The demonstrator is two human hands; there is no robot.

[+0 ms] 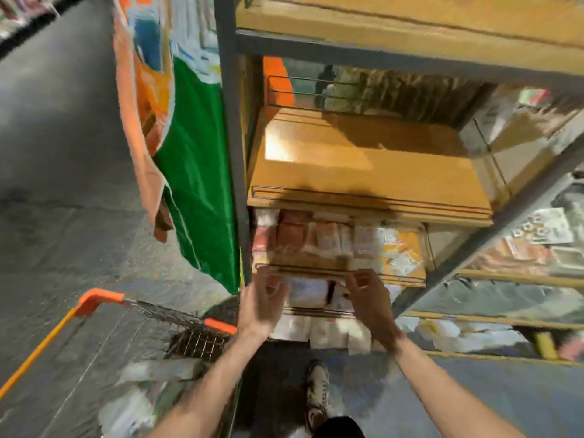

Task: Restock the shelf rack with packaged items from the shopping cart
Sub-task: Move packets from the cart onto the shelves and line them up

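Left hand [262, 306] hangs loosely spread and right hand [371, 308] curls, grip unclear to me, either side of white packets [308, 290] on the rack [232, 153], bottom centre; cart [101, 298] sits lower left.

On the shelf rack [229, 153], a lower wooden board [388, 277] carries a row of what seem plastic-wrapped packets [316, 238].

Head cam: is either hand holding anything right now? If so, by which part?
Cannot be told. Left hand and right hand reach, loosely curled, toward the white packets below the wire rail; blur hides any grip.
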